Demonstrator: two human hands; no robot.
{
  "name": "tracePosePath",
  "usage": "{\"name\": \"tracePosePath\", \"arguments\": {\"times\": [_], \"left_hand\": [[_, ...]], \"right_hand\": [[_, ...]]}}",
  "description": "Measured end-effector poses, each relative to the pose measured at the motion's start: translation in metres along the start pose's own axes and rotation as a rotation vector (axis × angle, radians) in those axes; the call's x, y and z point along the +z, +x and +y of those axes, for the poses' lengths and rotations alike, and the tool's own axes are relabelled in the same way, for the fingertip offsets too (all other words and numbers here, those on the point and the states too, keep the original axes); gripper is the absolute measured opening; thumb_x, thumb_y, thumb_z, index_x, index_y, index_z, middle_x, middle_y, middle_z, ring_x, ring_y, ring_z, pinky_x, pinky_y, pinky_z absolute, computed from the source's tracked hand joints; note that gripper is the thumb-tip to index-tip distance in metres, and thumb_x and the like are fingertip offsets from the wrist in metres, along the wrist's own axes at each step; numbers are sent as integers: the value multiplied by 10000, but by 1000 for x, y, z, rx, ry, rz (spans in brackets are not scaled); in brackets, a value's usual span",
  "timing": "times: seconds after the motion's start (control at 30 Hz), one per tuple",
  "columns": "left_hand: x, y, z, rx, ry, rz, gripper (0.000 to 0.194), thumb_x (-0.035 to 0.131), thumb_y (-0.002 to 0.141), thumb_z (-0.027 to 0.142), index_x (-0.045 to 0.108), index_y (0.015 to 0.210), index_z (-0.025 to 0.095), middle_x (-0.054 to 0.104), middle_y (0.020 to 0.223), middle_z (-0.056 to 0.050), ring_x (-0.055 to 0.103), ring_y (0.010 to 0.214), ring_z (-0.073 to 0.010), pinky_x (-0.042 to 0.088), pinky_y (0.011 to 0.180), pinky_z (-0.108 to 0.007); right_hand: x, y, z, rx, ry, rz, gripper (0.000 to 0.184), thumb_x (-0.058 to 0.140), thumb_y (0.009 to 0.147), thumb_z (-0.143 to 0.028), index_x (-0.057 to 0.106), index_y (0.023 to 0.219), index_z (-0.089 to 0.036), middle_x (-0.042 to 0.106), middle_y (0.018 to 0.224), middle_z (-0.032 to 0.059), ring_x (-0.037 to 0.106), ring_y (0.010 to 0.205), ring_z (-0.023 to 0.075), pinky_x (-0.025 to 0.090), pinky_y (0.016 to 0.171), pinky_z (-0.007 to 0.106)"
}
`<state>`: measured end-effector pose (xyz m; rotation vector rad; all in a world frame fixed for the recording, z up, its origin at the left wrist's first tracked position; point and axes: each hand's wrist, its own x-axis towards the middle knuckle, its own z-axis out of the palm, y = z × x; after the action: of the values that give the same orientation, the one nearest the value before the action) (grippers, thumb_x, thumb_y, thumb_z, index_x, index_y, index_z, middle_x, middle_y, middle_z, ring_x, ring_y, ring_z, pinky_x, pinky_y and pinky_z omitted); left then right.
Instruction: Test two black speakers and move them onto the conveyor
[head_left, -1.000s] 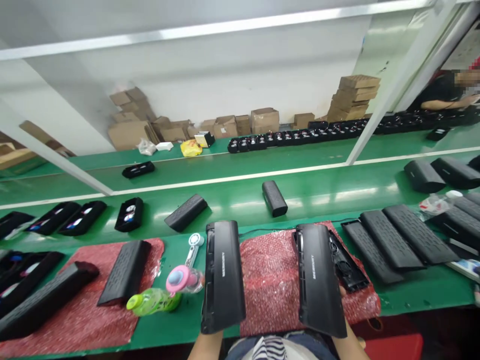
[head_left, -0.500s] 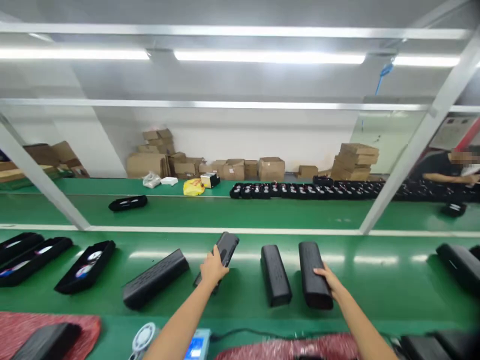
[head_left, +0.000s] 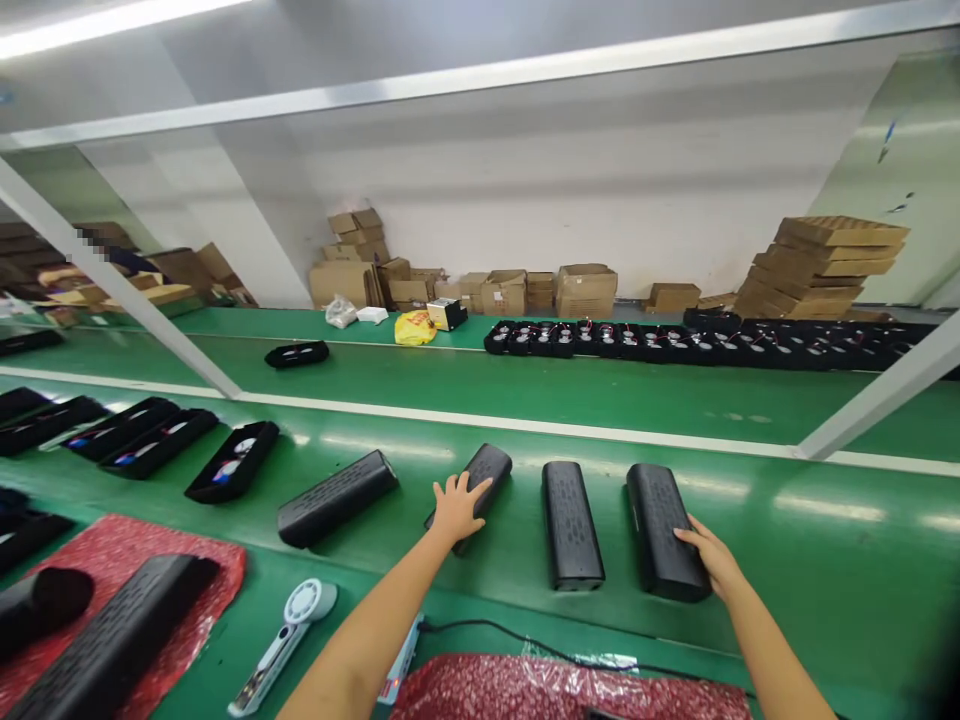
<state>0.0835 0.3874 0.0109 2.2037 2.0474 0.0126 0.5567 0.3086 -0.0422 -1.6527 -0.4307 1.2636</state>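
Observation:
Both my arms reach forward onto a green conveyor belt (head_left: 787, 540). My left hand (head_left: 456, 508) rests with spread fingers on top of a black speaker (head_left: 484, 470) that lies slanted on the belt. My right hand (head_left: 710, 560) lies on the near end of another black speaker (head_left: 664, 540), fingers against its side. A third black speaker (head_left: 571, 522) lies between those two, untouched. A fourth black speaker (head_left: 337, 497) lies to the left of my left hand.
Open black speaker shells (head_left: 231, 461) sit in a row at the left. Red bubble wrap (head_left: 112, 560) with black housings lies near left, more red bubble wrap (head_left: 555, 690) near centre. A white handheld fan (head_left: 289, 630), a cable, far cardboard boxes (head_left: 585, 290) and a row of black parts (head_left: 712, 340).
Both hands went from holding a speaker each near my body to setting them on the belt. The left hand has flattened on its speaker. The view has panned left.

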Motion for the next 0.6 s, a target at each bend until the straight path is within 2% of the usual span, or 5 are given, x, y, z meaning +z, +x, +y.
{"name": "tracePosePath", "arguments": {"times": [0.1, 0.2, 0.37, 0.5, 0.6], "left_hand": [[-7, -3, -2, -205, -75, -75, 1012, 700, 569, 483, 163, 1423, 398, 339, 1376, -171, 415, 1202, -406, 346, 926, -562], [-3, -2, 1, -310, -74, -83, 991, 624, 615, 540, 115, 1442, 345, 478, 1192, -178, 522, 1064, -371, 400, 853, -508], [-2, 5, 12, -413, -97, -46, 959, 608, 631, 560, 155, 1439, 314, 468, 1222, -194, 516, 1082, -373, 398, 860, -503], [-1, -29, 23, -239, -105, 97, 861, 610, 693, 443, 217, 1437, 261, 260, 1446, -227, 277, 1319, -417, 252, 1003, -606], [20, -109, 19, 29, -296, 185, 624, 496, 784, 252, 351, 1390, 201, 295, 1463, -162, 231, 1374, -305, 199, 1108, -506]], "right_hand": [[-11, -8, 5, -109, -195, 65, 775, 728, 555, -417, 538, 1249, -130, 656, 1052, 122, 619, 950, 282, 474, 895, 385], [-13, -29, 15, -229, -391, 96, 790, 661, 546, -493, 555, 1200, -64, 652, 1008, 172, 601, 966, 335, 450, 923, 450], [-7, -111, 53, -523, -547, 282, 674, 546, 598, -581, 597, 1068, -101, 593, 1128, 198, 521, 1093, 357, 367, 1009, 485], [16, -212, 102, -568, -507, 336, 507, 524, 652, -545, 636, 961, -159, 623, 1072, 185, 541, 1059, 370, 386, 981, 530], [48, -281, 135, -538, -421, 235, 360, 624, 586, -546, 673, 753, -231, 667, 840, 120, 611, 893, 384, 495, 813, 515]]}}
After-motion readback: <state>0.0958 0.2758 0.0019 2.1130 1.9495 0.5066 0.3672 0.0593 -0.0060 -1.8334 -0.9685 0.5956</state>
